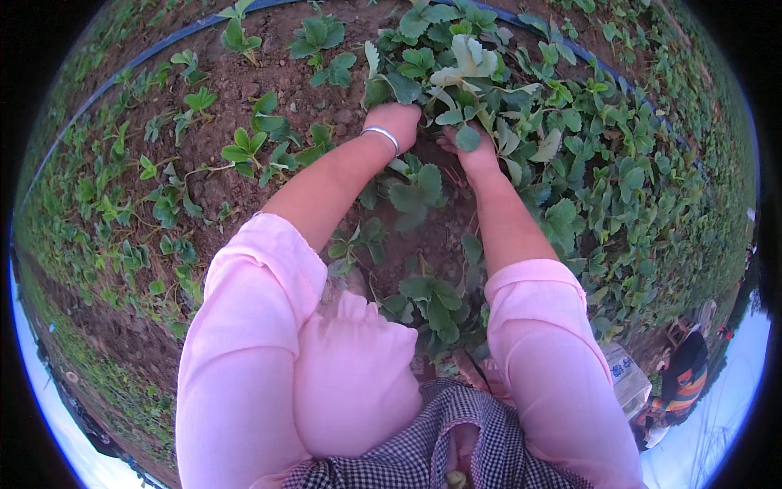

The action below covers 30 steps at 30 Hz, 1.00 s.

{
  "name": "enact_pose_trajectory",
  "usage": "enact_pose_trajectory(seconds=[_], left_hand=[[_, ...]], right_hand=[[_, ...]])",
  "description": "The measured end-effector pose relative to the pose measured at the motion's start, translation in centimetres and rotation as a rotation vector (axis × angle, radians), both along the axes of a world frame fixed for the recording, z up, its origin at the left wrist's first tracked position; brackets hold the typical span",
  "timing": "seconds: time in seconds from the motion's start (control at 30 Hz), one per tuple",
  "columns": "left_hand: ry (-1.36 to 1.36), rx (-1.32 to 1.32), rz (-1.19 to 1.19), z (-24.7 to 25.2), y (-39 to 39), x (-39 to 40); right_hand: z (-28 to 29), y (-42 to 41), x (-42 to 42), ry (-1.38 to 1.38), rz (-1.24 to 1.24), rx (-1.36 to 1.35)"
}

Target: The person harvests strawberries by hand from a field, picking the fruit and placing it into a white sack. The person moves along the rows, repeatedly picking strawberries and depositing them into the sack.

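My left hand (398,125), with a silver bangle (383,136) at the wrist, is curled low against the base of a leafy strawberry plant (421,64). Its fingertips are hidden, so what it grips does not show. Close by on the right, my right hand (478,150) reaches in among the stems, its fingers pointing left near the soil. A round strawberry leaf (468,138) covers part of that hand. Several pale leaf undersides (467,61) face up just beyond both hands. Between my forearms, smaller strawberry plants (435,299) grow from the brown soil (443,241).
A dark blue hose (177,36) arcs across the far side. Dense strawberry foliage (635,202) fills the right; sparser young plants (244,147) with runners stand at left. A translucent bag (626,379) bearing writing lies by my right elbow. Another person (684,373) is behind it.
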<state>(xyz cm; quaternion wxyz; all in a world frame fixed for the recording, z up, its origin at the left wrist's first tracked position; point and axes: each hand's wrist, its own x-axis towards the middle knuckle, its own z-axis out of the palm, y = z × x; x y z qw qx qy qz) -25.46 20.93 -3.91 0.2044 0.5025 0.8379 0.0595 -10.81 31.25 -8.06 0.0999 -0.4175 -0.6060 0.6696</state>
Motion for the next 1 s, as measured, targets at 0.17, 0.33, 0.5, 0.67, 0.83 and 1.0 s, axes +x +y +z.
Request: enact_pose_trajectory(seconds=[0.17,0.33,0.5,0.67,0.83,1.0], left_hand=[[-0.096,0.150,0.254,2.4,-3.1,-9.6],[-0.237,0.304,0.036,0.3,-3.3,-3.5],[-0.443,0.195,0.005,0.2,-1.4,-0.9],[-0.292,0.009,-0.136,-0.5,-0.3,-0.8],[-0.179,0.148,-0.135,-2.0,-1.7,0.4],[-0.535,0.363,0.235,-3.5,-3.3,1.4]], right_hand=[[1.9,-0.6,-0.7,-0.016,-0.037,-0.105],[1.9,-0.1,-0.1,-0.071,-0.008,-0.038],[1.3,0.1,-0.2,-0.073,-0.013,-0.009],[2.1,-0.6,-0.9,-0.033,-0.057,-0.098],[1.8,-0.1,0.0,0.028,-0.118,-0.184],[-2.5,1.0,0.2,-0.110,0.051,0.050]])
